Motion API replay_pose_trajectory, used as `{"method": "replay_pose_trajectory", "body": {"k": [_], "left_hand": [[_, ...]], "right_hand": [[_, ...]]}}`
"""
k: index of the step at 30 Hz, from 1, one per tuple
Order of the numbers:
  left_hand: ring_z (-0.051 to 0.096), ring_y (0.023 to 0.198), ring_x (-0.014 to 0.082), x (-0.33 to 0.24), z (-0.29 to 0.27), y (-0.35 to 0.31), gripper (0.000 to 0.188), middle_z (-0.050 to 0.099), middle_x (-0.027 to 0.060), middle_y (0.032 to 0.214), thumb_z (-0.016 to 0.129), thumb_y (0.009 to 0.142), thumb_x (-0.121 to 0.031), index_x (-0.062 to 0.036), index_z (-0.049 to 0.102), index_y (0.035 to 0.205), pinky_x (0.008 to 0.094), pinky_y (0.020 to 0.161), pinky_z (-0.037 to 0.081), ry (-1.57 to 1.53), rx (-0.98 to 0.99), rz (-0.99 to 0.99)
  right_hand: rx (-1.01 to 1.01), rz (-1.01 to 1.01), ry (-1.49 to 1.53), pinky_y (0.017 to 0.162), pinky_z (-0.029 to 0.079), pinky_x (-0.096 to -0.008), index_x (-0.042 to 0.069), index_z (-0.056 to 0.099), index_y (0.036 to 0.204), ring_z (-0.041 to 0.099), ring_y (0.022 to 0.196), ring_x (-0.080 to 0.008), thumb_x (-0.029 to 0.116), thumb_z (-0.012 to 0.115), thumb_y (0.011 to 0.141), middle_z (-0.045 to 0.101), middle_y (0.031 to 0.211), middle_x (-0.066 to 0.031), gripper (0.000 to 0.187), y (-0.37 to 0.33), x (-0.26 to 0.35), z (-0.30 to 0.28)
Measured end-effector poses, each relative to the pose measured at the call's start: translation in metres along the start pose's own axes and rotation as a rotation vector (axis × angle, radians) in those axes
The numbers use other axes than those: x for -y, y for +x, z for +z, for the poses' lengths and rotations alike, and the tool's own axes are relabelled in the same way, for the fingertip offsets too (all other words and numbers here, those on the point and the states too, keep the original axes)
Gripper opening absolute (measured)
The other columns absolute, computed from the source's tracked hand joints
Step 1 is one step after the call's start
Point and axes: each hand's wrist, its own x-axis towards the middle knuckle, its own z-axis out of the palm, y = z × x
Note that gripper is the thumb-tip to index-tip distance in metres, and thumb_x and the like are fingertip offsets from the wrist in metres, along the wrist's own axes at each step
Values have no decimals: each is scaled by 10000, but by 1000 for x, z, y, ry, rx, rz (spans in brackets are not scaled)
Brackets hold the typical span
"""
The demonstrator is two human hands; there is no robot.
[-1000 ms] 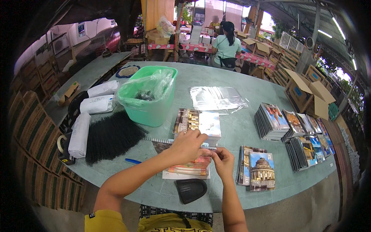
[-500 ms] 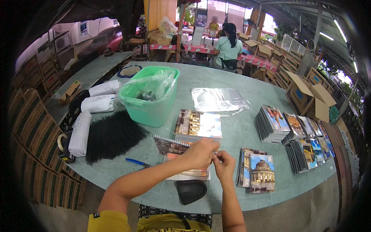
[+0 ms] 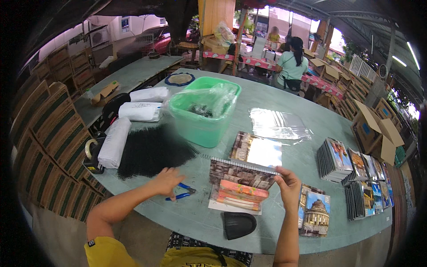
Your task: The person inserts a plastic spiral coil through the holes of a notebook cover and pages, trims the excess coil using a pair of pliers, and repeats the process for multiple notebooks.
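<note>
My right hand pinches the right end of the coil binding on a spiral notebook, whose dark patterned cover is raised. Beneath that cover lie a pinkish-orange printed sheet and a white edge. The coil sticks out past the notebook's left end. My left hand is over the blue-handled pliers, fingers apart, by the spread handles; whether it touches them is hard to tell. Left of it spreads a pile of thin black coils. A rounded black piece lies near the table's front edge.
Behind the notebook are a notebook stack, clear plastic sleeves and a green tub. Finished-looking notebooks lie to the right, with more stacks and open cartons beyond. White wrapped bundles line the left.
My left hand has left the notebook's coil end and moved left to the pliers. My right hand stays at the coil's end. The view has shifted left.
</note>
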Motion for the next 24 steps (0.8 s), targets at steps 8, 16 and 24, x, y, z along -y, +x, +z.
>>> {"method": "replay_pose_trajectory", "body": {"k": [8,16,24], "left_hand": [[459,1080,383,-29,18,-6,576,524,217,1055,610,684,-256,-89,506,1225,508,926,329,-37,-58,-125],[538,863,272,-37,12,24,388,522,166,948,537,763,-212,-54,501,1117,362,751,440,-812,-210,-356],[507,796,152,-59,-71,29,388,500,57,882,473,820,-243,-44,457,1152,300,677,425,-1455,-56,-361]], "right_hand": [[323,-526,-973,871,438,-411,27,561,1130,547,1038,-351,206,705,746,608,1059,-197,448,39,55,123],[491,-307,-781,707,498,-406,87,652,997,638,784,-331,122,657,773,671,863,-150,228,63,49,169],[592,-192,-560,752,495,-360,109,666,1035,644,809,-290,16,653,733,674,916,-149,316,58,59,169]]}}
